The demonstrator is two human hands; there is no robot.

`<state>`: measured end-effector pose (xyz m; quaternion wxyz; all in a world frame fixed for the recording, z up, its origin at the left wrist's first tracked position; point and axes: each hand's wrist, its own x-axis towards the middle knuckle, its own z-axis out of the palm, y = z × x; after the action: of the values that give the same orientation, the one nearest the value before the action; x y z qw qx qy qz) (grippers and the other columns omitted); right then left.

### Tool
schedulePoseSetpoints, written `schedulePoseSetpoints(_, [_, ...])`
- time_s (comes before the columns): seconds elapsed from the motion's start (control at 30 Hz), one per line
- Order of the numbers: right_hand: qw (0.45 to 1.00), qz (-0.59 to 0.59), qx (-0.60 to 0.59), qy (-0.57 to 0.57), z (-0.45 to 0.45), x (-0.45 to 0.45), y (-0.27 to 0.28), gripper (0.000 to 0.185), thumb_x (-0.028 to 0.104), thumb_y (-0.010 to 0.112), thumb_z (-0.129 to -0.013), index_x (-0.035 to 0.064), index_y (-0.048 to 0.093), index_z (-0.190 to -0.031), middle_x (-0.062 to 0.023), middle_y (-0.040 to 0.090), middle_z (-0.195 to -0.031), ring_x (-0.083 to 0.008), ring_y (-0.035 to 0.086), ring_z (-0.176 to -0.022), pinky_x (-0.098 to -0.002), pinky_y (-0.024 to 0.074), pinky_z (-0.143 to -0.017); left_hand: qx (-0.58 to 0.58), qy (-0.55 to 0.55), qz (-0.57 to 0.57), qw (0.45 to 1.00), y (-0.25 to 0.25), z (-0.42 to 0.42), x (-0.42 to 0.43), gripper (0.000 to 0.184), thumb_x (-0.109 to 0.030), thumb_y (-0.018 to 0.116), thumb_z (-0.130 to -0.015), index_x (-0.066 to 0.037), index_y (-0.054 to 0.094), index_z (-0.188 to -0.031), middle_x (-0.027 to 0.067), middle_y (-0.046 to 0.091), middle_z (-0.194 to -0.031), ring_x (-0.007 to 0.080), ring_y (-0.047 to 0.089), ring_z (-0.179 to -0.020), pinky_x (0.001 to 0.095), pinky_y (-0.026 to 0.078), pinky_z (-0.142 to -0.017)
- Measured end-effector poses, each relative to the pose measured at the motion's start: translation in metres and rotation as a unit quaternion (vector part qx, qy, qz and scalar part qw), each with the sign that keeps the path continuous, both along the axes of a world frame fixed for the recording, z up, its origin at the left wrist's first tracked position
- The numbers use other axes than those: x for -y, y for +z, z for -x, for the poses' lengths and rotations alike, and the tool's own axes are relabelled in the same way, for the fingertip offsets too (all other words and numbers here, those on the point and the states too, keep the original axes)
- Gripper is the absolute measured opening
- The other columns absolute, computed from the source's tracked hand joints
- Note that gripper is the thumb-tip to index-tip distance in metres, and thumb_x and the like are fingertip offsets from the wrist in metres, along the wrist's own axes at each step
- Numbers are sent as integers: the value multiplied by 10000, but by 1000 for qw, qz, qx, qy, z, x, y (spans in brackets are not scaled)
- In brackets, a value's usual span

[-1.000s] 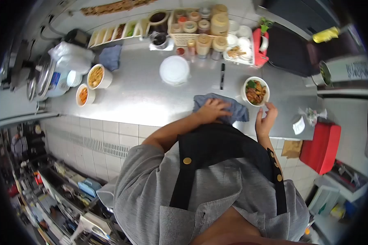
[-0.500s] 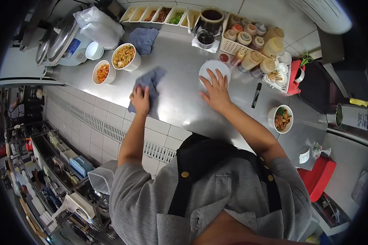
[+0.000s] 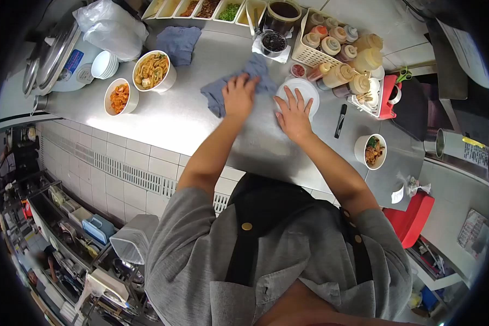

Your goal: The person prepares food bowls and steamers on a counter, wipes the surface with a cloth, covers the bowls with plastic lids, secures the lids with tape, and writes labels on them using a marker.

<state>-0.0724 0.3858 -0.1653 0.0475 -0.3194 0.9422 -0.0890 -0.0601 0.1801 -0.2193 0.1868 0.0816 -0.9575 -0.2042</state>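
Observation:
My left hand [image 3: 238,98] presses a blue-grey cloth [image 3: 214,96] against the metal counter, its fingers bent into the fabric. Part of the cloth bunches out beyond the fingertips, near the white round lid [image 3: 308,89]. Over that lid lies my right hand [image 3: 295,115], open, with the fingers spread and flat. A black marker [image 3: 340,121] rests on the counter to the right of this hand. Farther right stands a white bowl of food [image 3: 371,152]. On the left are a bowl of noodles [image 3: 153,71] and a smaller bowl of orange-red food [image 3: 119,98].
A second folded cloth [image 3: 178,44] lies behind the noodles. Ingredient trays [image 3: 226,12] line the back wall, beside a dark sauce tub [image 3: 274,42]. A cream basket [image 3: 308,57] holds squeeze bottles. Stacked white cups [image 3: 104,65] and a plastic bag [image 3: 111,32] sit at left.
My left hand has swept the cloth rightward and away from me, close to the lid. My right hand stays on the lid. The camera view has shifted slightly.

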Motion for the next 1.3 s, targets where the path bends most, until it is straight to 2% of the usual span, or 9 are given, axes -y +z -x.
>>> schedulePoseSetpoints(0.3, [999, 27, -24, 8, 7, -7, -2, 433, 303, 579, -925, 202, 521, -1343, -93, 254, -1562, -388, 156, -1454, -778, 70, -1075, 116, -183, -22, 976, 36, -246, -33, 335, -116, 584, -810, -209, 651, -1125, 8, 586, -1249, 284, 490, -1225, 436, 404, -963])
schedulePoseSetpoints(0.4, [994, 58, -76, 54, -1, 23, 25, 402, 299, 615, -903, 166, 579, -1280, -97, 325, -1526, -376, 204, -1430, -715, 143, -1100, 157, 23, -205, 966, 28, -290, 2, 159, -114, 522, -933, -105, 610, -1066, 88, 612, -1128, 300, 562, -1033, 383, 457, -863])
schedulePoseSetpoints(0.5, [958, 248, -32, 141, -2, 90, 40, 322, 296, 648, -893, 115, 634, -1159, -111, 514, -1359, -345, 418, -1297, -590, 334, -1052, 19, 290, -530, 797, -6, -321, 71, 213, -226, 421, -1060, -49, 536, -1091, 58, 573, -952, 176, 517, -810, 320, 455, -757])
schedulePoseSetpoints(0.63, [895, 389, 207, 72, -1, 226, 26, 297, 290, 701, -872, 68, 643, -1061, -102, 656, -1065, -271, 604, -1019, -467, 475, -890, -122, 346, -505, 782, 73, -300, 126, 211, -283, 465, -1059, -73, 460, -1071, 24, 549, -963, 109, 489, -825, 274, 439, -740])
schedulePoseSetpoints(0.7, [832, 415, 360, -83, 3, 293, 1, 276, 260, 729, -857, 38, 605, -964, -104, 658, -855, -221, 653, -763, -401, 531, -645, -210, 326, -592, 706, 109, -281, 138, 228, -264, 579, -1014, -81, 455, -1069, 53, 572, -992, 96, 519, -856, 247, 440, -744])
schedulePoseSetpoints(0.8, [750, 408, 473, -216, 7, 352, 8, 259, 201, 725, -842, 41, 551, -948, -103, 633, -786, -201, 646, -673, -383, 512, -496, -158, 278, -562, 763, 128, -268, 165, 292, -212, 708, -933, -66, 490, -1062, 63, 612, -943, 93, 550, -813, 230, 450, -703])
schedulePoseSetpoints(0.97, [714, 400, 486, -306, 6, 383, 11, 238, 136, 651, -902, 39, 471, -1024, -96, 587, -877, -200, 635, -723, -376, 599, -578, -79, 224, -467, 852, 121, -251, 208, 135, -122, 708, -917, -16, 640, -964, -7, 617, -748, 85, 540, -679, 228, 452, -653])
schedulePoseSetpoints(1.13, [715, 396, 501, -286, 14, 332, 6, 240, 95, 639, -903, 45, 430, -1009, -121, 554, -941, -214, 640, -750, -391, 636, -641, 30, 131, -212, 968, 119, -238, 229, 178, -130, 659, -929, 20, 680, -1022, 126, 618, -978, 246, 581, -840, 327, 483, -771])
schedulePoseSetpoints(1.3, [725, 400, 511, -229, -12, 192, 9, 188, 61, 612, -926, 42, 429, -965, -99, 564, -904, -188, 660, -764, -381, 636, -655, 80, 47, -395, 914, 139, -197, 235, 196, -138, 599, -971, 34, 651, -1049, 108, 608, -959, 216, 578, -885, 297, 450, -840])
